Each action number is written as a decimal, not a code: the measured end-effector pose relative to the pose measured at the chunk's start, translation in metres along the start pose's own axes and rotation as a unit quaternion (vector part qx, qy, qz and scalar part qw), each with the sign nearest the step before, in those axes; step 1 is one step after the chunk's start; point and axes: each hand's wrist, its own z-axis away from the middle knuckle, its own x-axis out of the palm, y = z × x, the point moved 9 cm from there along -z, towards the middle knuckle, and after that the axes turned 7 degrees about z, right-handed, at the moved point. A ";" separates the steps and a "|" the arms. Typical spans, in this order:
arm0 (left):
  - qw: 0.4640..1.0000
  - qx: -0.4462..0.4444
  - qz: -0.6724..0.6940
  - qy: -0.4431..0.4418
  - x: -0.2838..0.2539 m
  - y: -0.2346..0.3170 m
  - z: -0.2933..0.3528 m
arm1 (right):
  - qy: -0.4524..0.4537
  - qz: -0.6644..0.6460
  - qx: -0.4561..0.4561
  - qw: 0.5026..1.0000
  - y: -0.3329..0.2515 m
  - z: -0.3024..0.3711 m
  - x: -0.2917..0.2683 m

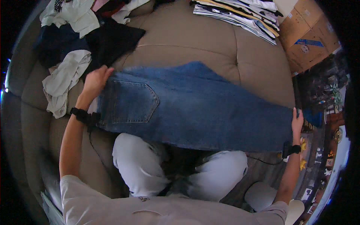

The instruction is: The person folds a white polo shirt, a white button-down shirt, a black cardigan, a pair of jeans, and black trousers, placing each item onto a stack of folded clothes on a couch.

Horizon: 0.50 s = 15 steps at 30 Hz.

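Blue denim jeans, doubled lengthwise with a back pocket showing at the left, stretch sideways between my hands above my knees and the sofa's front. My left hand is closed on the waist end at its upper corner. At the far right, my right hand grips the leg end near its upper corner; part of its fingers is hidden by the cloth. Each wrist wears a black strap with a small box and a cable.
A brown leather sofa spreads ahead. Loose clothes lie heaped at the far left, with a pale garment near my left hand. A folded stack of clothes sits at the back right, beside a cardboard box.
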 end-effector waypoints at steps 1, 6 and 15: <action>0.999 0.036 0.028 -0.030 0.011 0.003 -0.002 | -0.001 -0.003 -0.002 1.000 -0.010 -0.003 0.005; 0.972 0.225 -0.062 0.007 -0.034 0.087 -0.029 | -0.027 -0.014 0.050 0.998 0.000 0.003 0.009; 0.872 0.265 0.307 -0.275 0.050 0.274 -0.080 | -0.020 -0.096 0.059 0.993 -0.015 0.014 0.010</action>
